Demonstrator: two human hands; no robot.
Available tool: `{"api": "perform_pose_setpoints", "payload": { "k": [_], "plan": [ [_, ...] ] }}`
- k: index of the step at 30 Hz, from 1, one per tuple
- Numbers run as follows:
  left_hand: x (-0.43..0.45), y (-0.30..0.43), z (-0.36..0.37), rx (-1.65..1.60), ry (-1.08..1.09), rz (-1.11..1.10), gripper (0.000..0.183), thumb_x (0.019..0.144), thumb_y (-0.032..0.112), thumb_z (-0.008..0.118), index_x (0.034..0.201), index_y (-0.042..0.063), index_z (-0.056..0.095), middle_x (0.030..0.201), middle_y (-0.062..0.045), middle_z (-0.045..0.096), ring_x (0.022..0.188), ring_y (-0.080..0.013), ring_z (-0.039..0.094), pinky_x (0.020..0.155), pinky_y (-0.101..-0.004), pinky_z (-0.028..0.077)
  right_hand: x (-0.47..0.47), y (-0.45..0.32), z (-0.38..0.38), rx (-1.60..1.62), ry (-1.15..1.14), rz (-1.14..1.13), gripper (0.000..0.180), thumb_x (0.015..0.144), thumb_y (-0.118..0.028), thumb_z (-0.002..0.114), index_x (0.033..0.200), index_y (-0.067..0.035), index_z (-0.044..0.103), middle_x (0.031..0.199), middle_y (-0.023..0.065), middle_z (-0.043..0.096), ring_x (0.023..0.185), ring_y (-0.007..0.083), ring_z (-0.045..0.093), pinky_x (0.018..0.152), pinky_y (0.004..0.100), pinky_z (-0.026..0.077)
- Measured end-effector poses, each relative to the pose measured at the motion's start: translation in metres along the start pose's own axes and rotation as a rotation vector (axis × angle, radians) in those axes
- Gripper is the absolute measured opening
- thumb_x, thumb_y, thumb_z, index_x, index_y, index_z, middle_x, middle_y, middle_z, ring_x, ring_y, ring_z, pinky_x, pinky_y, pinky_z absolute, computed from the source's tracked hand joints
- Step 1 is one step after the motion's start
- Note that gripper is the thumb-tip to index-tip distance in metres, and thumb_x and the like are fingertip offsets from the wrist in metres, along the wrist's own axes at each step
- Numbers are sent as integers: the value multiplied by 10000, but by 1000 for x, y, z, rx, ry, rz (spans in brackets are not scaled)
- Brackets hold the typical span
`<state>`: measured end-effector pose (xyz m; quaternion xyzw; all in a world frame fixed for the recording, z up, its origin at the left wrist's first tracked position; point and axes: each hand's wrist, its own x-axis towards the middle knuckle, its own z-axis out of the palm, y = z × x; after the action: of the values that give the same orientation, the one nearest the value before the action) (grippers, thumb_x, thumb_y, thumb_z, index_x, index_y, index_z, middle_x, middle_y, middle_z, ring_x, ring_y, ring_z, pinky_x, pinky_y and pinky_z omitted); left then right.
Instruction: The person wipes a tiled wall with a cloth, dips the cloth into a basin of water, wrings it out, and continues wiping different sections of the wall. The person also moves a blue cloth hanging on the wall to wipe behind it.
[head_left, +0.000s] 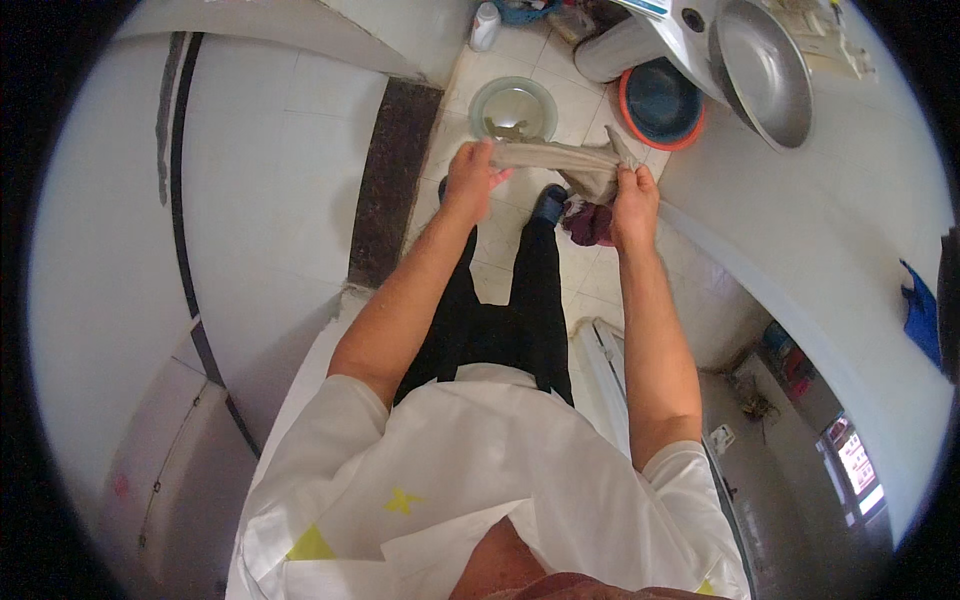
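Note:
A wet-looking beige cloth (555, 157) is stretched between my two hands. My left hand (471, 176) is closed on one end, and my right hand (636, 202) grips the other end, where part of the cloth hangs down in folds. Just beyond the cloth, a round pale basin (550, 94) stands on the tiled floor with water in it and some dark cloth or similar material at its near side. A dark red cloth (589, 223) lies on the floor below my right hand, near my foot.
At the right stand a dark basin with an orange one around it (699, 127) and a large metal bowl (769, 71) on a white surface. A white bottle (485, 28) is at the back. A dark threshold (394, 172) runs along the left; a white door frame (600, 352) stands near my right leg.

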<state>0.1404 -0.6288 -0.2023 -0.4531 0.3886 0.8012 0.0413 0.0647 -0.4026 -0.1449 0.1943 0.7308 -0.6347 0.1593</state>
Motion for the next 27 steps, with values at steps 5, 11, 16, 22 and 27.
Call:
{"api": "perform_pose_setpoints", "payload": {
  "k": [5, 11, 16, 22, 27],
  "plan": [
    [52, -8, -16, 76, 117, 81, 310, 1045, 299, 548, 1152, 8, 536, 1049, -99, 558, 861, -172, 567, 859, -402, 599, 61, 37, 17, -123, -83, -42, 142, 1004, -139, 544, 978, -15, 609, 843, 9, 609, 757, 96, 506, 693, 280, 444],
    [115, -46, -26, 84, 167, 121, 291, 1049, 304, 544, 1077, 14, 555, 1054, -78, 562, 958, -169, 593, 863, -372, 583, 140, 120, 24, -270, -185, 22, 150, 987, -139, 556, 947, -1, 600, 833, 21, 612, 753, 107, 515, 686, 296, 454],
    [189, -97, -40, 15, 186, 89, 265, 1033, 291, 585, 1066, 28, 579, 1043, -64, 581, 962, -152, 584, 861, -349, 567, 201, 184, 54, -403, -272, -57, 164, 996, -117, 527, 1039, 11, 622, 890, 34, 635, 805, 124, 551, 744, 287, 469],
    [285, -168, -58, 6, 95, 135, 269, 1009, 288, 612, 1119, 43, 597, 1101, -73, 637, 1000, -184, 616, 885, -364, 557, 267, 283, 96, -672, -374, -174, 247, 921, -128, 549, 1095, 25, 638, 963, 243, 698, 859, 364, 676, 818, 421, 530],
    [356, -247, -102, 1008, 119, -18, 451, 946, 322, 671, 1276, 24, 597, 1218, -157, 684, 1088, -266, 665, 954, -384, 532, 297, 372, 95, -1220, -277, -205, 447, 886, -203, 595, 1266, 31, 571, 1051, 264, 681, 959, 434, 679, 902, 480, 544]
  ]
}}
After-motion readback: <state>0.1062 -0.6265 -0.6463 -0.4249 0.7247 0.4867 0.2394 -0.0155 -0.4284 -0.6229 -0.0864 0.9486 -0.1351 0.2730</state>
